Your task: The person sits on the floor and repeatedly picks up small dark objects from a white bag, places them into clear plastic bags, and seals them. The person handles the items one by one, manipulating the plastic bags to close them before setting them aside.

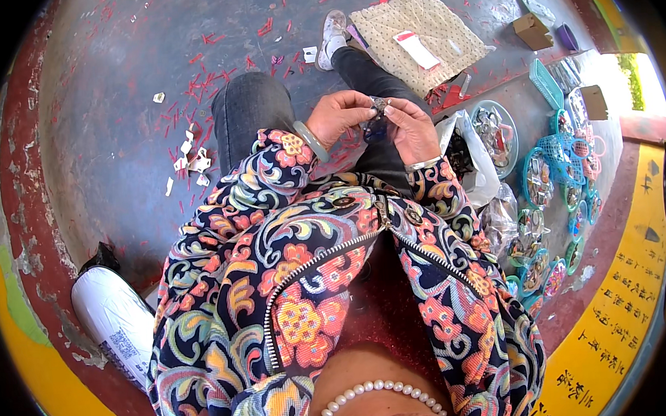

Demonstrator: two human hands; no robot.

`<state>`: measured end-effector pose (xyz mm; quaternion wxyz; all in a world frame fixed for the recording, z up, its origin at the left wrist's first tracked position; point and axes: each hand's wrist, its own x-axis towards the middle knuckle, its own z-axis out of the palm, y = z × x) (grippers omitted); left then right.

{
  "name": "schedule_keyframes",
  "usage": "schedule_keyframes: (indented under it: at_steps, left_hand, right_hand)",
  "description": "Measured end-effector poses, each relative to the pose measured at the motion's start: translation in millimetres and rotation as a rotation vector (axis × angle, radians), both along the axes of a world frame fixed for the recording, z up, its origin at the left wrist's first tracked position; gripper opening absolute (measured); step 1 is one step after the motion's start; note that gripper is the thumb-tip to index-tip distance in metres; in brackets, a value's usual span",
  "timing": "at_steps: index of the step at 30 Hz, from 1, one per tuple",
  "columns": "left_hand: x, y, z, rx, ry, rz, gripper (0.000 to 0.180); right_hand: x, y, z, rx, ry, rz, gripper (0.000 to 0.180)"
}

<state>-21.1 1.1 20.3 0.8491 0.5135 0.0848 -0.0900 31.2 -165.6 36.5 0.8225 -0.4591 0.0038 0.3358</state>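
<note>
In front of my knees, my left hand (343, 117) and my right hand (412, 128) meet, thumbs and forefingers pinched. Between the fingertips sits a small shiny, silvery-clear piece (379, 105), too small to name. Both hands seem to grip it, one from each side. Something dark bluish hangs just below it, partly hidden by my right hand. Close to my right wrist stands a white plastic bag (482, 174) with dark pieces inside.
At right, several small baskets (564, 158) and a round tub (511, 134) hold shiny packaged items. A patterned mat (445, 44) lies ahead with a white-and-red card (417, 51). Red scraps and white bits (195, 161) litter the floor. A white sack (113, 317) lies at left.
</note>
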Motion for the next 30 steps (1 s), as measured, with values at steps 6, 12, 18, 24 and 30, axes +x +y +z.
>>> schedule_keyframes:
  at_steps: [6, 12, 18, 24, 30]
  left_hand:
    - [-0.9, -2.2, 7.9, 0.025, -0.019, -0.032, 0.014]
    - [-1.1, -3.0, 7.4, 0.099, -0.083, 0.020, 0.016]
    - [-2.3, -3.5, 2.3, 0.701, -0.412, 0.321, 0.020]
    - [-4.3, -2.9, 10.8, 0.980, -0.734, 0.378, 0.027]
    - [-4.3, -5.3, 13.7, 0.996, -0.779, 0.342, 0.033]
  right_hand:
    - [-1.0, 0.3, 3.7, -0.017, -0.029, -0.004, 0.016]
    - [-3.5, 2.8, 5.8, -0.117, -0.173, -0.070, 0.016]
    - [3.2, -2.6, 12.8, -0.352, -0.260, -0.137, 0.022]
    - [0.0, -2.5, 10.0, -0.130, 0.194, 0.218, 0.042]
    - [-0.7, -3.4, 4.6, 0.012, 0.145, 0.150, 0.014]
